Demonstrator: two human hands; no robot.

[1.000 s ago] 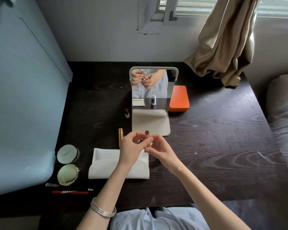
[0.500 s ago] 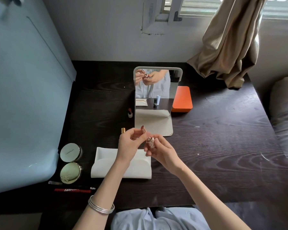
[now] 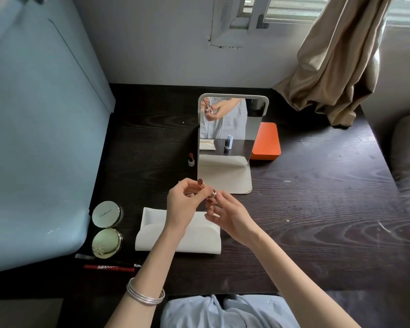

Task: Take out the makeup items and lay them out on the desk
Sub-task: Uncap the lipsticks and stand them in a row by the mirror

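Both hands hold an open gold lipstick (image 3: 207,189) above the dark desk (image 3: 317,209), in front of the mirror. Its brown tip points up and to the left. My left hand (image 3: 182,204) pinches the upper part of the tube, and the fingers of my right hand (image 3: 230,216) grip its base. A white pouch (image 3: 199,240) lies flat under my left wrist. Left of it lie two round compacts (image 3: 107,213) (image 3: 107,242), a red pencil (image 3: 109,268) and a small slim item (image 3: 84,256). Another open lipstick (image 3: 191,159) stands left of the mirror.
A standing mirror (image 3: 232,129) on a white base faces me at mid-desk, with an orange box (image 3: 265,142) behind its right side. A pale blue panel (image 3: 33,138) borders the desk on the left. A beige curtain (image 3: 336,67) hangs at the back right.
The lipstick has gone from upright to tilted up-left between my hands, and its brown tip now shows above my left fingers. My hands stay in about the same place.
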